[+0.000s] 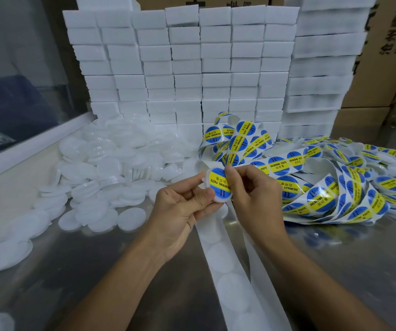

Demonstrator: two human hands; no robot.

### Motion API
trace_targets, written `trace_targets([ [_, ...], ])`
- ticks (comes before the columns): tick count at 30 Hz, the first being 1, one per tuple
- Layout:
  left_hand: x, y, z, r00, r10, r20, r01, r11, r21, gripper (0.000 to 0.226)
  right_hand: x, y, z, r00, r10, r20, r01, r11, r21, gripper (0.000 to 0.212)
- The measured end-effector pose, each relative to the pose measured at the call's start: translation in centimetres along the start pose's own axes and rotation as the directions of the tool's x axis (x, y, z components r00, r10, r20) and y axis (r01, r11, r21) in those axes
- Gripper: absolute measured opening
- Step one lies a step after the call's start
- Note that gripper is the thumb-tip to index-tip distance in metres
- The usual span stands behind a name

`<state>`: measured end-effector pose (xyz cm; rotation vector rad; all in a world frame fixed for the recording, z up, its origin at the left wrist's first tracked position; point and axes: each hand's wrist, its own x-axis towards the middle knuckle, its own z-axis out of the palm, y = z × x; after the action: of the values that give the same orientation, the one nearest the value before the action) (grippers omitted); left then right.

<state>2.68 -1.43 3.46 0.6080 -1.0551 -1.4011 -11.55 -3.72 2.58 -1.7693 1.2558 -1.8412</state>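
Note:
My left hand (180,211) holds a round white plastic lid (218,185) by its edge, thumb at the lower rim. A blue and yellow "SOLDERING PASTE" sticker (219,182) lies on the lid's face. My right hand (252,187) pinches the sticker's right edge at the lid, fingers curled. A long strip of the same stickers (278,163) runs from behind my right hand to the right. Empty white backing paper (225,266) trails down from under my hands toward me.
A pile of bare white lids (106,168) spreads over the left of the metal table (359,271). Labelled lids (388,182) and tangled sticker strip lie at the right. Stacked white blocks (192,63) wall the back, with cardboard boxes (388,56) behind.

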Motion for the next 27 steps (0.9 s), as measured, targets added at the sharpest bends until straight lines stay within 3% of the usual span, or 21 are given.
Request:
trace_targets([
  [2,0.0,0.0,0.0,1.000,0.015,-0.007,-0.015,1.000,0.010,0.031,-0.1,-0.1,0.0,0.999,0.018,0.034,-0.019,1.000,0.020,0.022],
  [9,-0.2,-0.1,-0.5,0.998,0.011,0.061,-0.022,0.984,0.175,0.045,-0.1,-0.3,-0.3,0.995,0.097,0.012,-0.096,0.995,-0.031,0.055],
  [12,0.0,0.1,-0.6,0.999,-0.004,0.042,-0.001,0.992,0.128,0.037,0.2,-0.3,-0.4,0.996,0.081,0.042,-0.083,0.996,0.039,0.043],
  [16,0.5,0.4,-0.7,0.991,0.014,-0.135,-0.013,1.000,0.013,0.026,0.0,-0.5,-0.4,0.979,0.047,0.199,-0.078,0.985,0.152,0.012],
  [17,0.6,0.4,-0.8,0.983,0.028,-0.183,-0.026,1.000,0.012,0.023,-0.2,-0.6,-0.2,0.965,0.040,0.259,-0.084,0.983,0.161,0.019],
  [20,0.7,0.5,-1.2,0.956,0.076,-0.284,-0.046,0.993,0.111,0.021,-0.9,-0.7,0.4,0.931,0.050,0.361,-0.109,0.984,0.143,0.044],
  [27,0.4,0.0,-0.7,0.936,0.198,-0.291,-0.073,0.918,0.389,0.023,-0.3,0.2,0.0,0.956,0.070,0.284,-0.138,0.964,0.229,0.006],
])
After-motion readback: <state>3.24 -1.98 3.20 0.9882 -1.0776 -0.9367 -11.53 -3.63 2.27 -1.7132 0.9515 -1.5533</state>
